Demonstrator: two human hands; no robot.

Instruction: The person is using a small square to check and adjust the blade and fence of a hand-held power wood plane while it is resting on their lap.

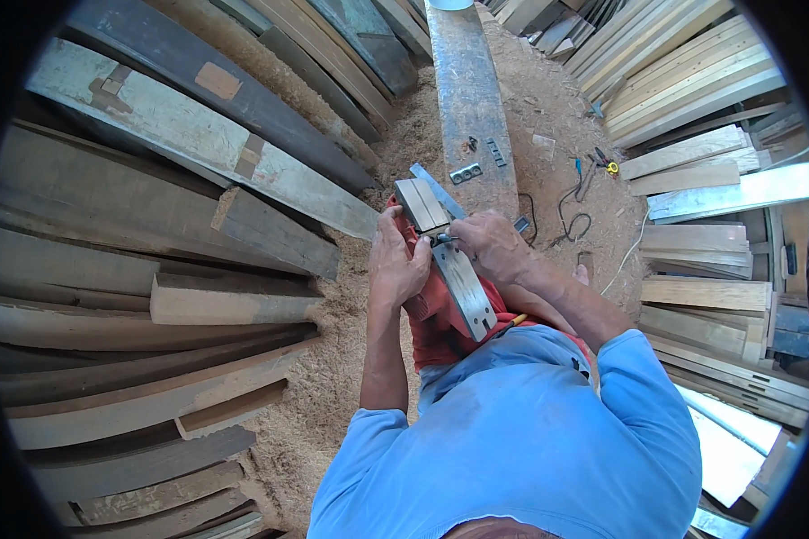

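Observation:
An upturned electric hand planer (465, 289) lies across my lap, its pale metal sole facing up. The grooved front plate (422, 205) points away from me. My left hand (394, 259) grips its left side, the thumb near the gap between the plates. At that gap, my right hand (494, 247) is closed around a small metal tool (442, 239), mostly hidden by the fingers; it may be a wrench. A flat bluish metal strip (439, 190) lies just beyond the planer. Next to the planer's near end, a thin yellow-handled tool (511, 325) rests on my clothes.
A worn plank (467, 76) stretches ahead, bearing a metal piece with round holes (466, 173) and small dark parts (473, 143). On the sawdust floor at right lie yellow-handled pliers (612, 168) and a black cord (563, 211). Timber stacks (234, 301) line both sides.

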